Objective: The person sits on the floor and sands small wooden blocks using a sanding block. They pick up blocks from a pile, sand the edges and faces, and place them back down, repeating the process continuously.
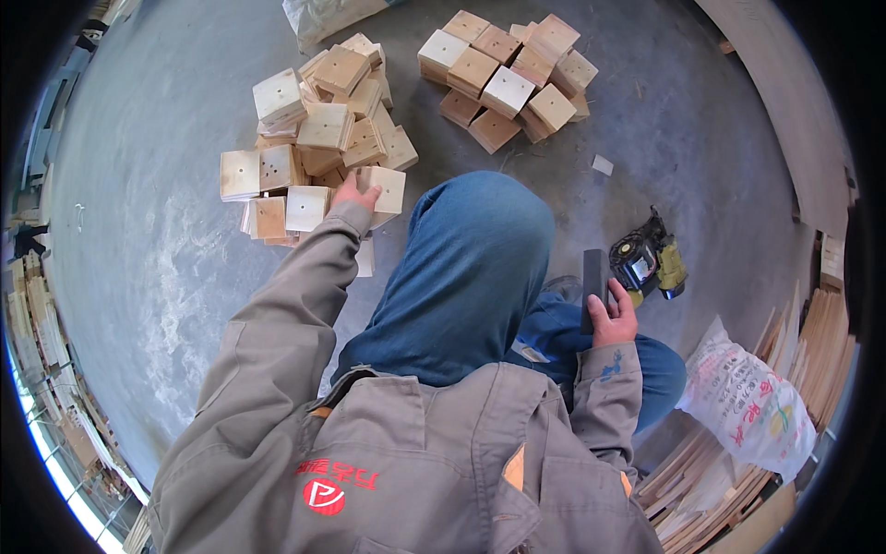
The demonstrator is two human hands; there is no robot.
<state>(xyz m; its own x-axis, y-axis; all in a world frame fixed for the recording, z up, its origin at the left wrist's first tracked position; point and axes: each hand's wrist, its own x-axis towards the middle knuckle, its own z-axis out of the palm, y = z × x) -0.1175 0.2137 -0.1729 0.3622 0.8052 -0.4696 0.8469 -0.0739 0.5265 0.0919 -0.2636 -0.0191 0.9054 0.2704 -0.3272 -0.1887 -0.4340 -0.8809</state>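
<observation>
My left hand (354,196) is closed on the edge of a square wooden block (389,189) with a small hole in its face. That block is at the near right side of a heap of similar pale blocks (325,125). In my right hand (613,319), over my bent right leg, is a dark grey rectangular bar (593,277), its long side upright in the picture. The fingers wrap its right side. A black and yellow-green power tool (647,258) lies on the floor just beyond that hand.
A second heap of wooden blocks (508,88) sits ahead on the concrete floor (701,129). A small white scrap (602,165) lies nearby. At the right are a white printed sack (748,397) and stacked wood strips (706,494). More planks (41,314) line the left side.
</observation>
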